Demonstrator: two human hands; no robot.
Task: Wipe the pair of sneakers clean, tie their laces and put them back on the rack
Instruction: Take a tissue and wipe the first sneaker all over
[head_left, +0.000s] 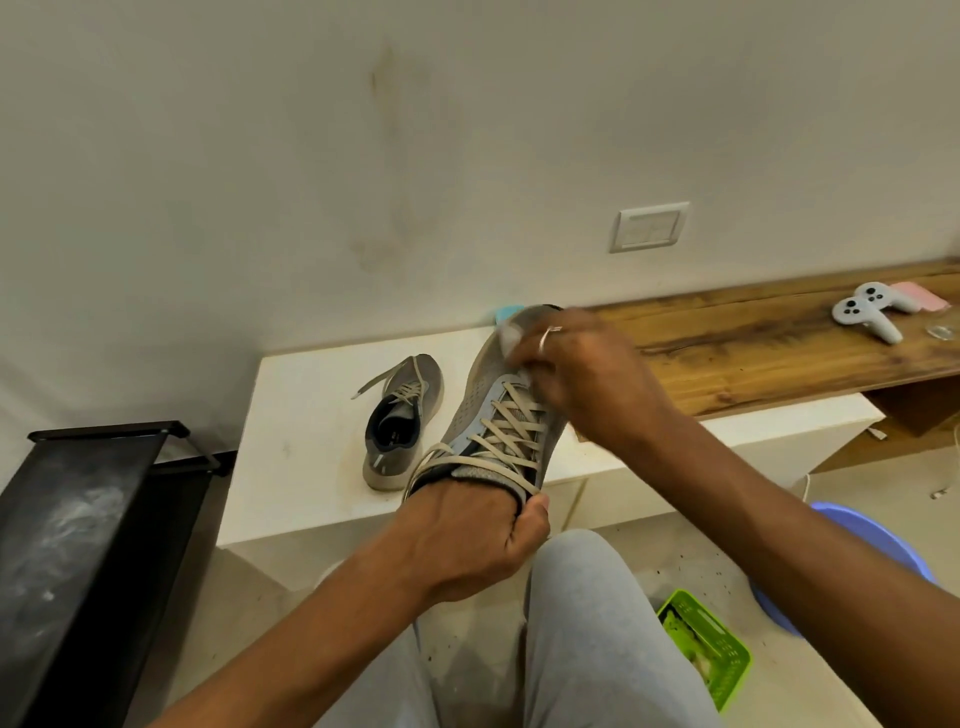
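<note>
left hand (467, 540) closed around the heel of the raised sneaker (501, 410), right hand (587, 374) pressing a white wipe (511, 340) at its toe; loose laces (514, 421) risk snagging, second sneaker (400, 426) sits untied on the bench (306, 415).

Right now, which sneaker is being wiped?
The raised sneaker, gripped at its heel by the left hand while the right hand presses a white wipe near its toe. The other sneaker rests untouched on the white ledge.
</note>
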